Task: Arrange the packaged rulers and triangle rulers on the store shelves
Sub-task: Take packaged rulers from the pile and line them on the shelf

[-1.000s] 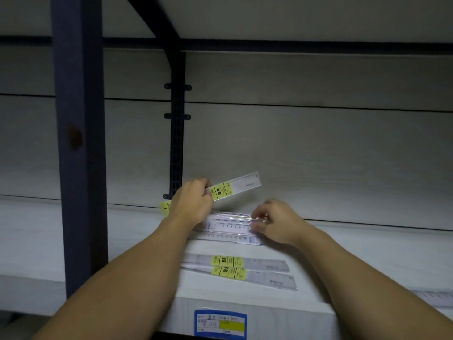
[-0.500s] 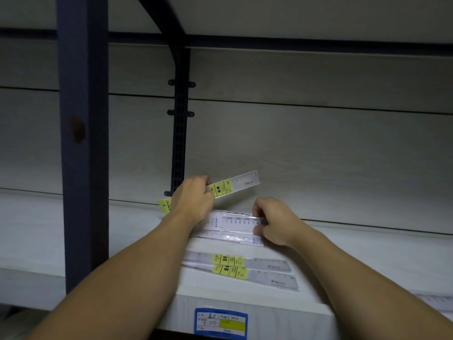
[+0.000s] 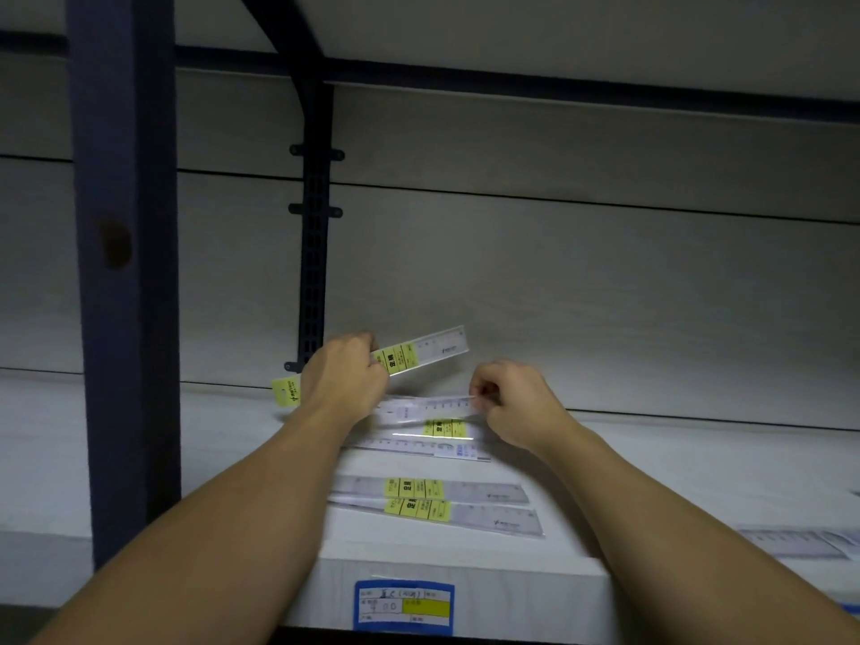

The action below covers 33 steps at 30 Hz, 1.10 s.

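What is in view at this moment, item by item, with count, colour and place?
held packaged ruler: one, clear with yellow label, tilted above the shelf in the left hand.
pinched packaged ruler: one, clear, lifted at its right end over the pile.
ruler pile: count unclear, clear with yellow label, mid shelf under the hands.
front packaged rulers: two, clear with yellow labels, side by side near the shelf edge.
right-edge packaged ruler: at least one, clear, far right.
shelf: one, pale wood grain.
price tag: one, blue and yellow, shelf front.
upright post: one, dark blue, left.
slotted bracket: one, black, back wall.
left hand: grips the held ruler.
right hand: pinches the ruler end.
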Available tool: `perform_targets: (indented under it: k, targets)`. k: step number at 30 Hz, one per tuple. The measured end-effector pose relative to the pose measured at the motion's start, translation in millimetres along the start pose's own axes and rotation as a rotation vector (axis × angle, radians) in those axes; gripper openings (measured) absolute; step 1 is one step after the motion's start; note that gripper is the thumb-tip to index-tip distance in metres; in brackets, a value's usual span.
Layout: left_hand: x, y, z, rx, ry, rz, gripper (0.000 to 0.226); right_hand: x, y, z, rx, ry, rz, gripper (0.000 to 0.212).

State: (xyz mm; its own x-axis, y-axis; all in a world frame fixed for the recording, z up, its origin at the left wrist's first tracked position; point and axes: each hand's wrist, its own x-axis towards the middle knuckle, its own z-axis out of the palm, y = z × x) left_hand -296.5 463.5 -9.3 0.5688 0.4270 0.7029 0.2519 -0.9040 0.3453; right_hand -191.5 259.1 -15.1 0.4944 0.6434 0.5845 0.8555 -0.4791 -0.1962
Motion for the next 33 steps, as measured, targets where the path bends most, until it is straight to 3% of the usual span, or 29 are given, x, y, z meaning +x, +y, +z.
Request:
perform_targets:
  k: [12,20,27,33]
  targets:
    - [2,4,8,-0.038,0.009,0.034,0.014,-2,1,-9,-0.006,0.022,0.042,0.019]
    - [4,18,-2,-0.091,-0.026,0.038,0.016,-15,12,-63,-0.157,-0.087,-0.005,0.022]
    - [9,77,-8,-0.086,-0.152,0.124,0.018,-42,74,-125,-0.191,-0.103,-0.003,0.024]
    - [6,144,-6,-0.088,-0.152,0.157,0.022,-64,123,-165,-0.186,-0.160,-0.007,0.018]
